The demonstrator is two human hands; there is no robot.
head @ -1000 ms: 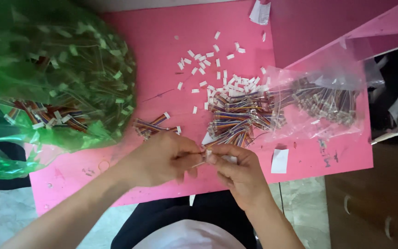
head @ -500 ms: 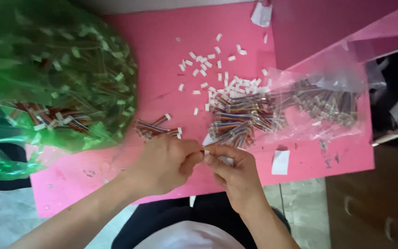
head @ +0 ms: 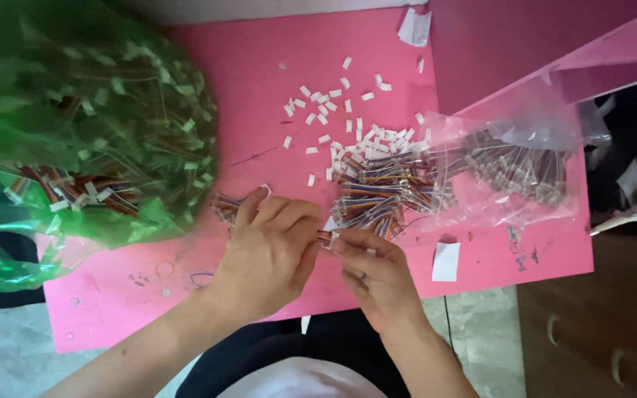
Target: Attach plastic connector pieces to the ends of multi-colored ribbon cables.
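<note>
Both hands, left hand [head: 270, 247] and right hand [head: 376, 273], pinch one small wire connector [head: 326, 237] between their fingertips above the pink table [head: 259, 110].

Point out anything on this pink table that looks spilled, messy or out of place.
Small white connector pieces lie scattered loose across the pink table, not in any container. Coloured wire bundles spill from the mouth of the clear bag. Pen scribbles mark the table near the left hand.

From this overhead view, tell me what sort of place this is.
Probably a home piecework spot: a small pink table on a tiled floor, strewn with white connector housings, rainbow wire harnesses, and a green bag of finished ones.
</note>
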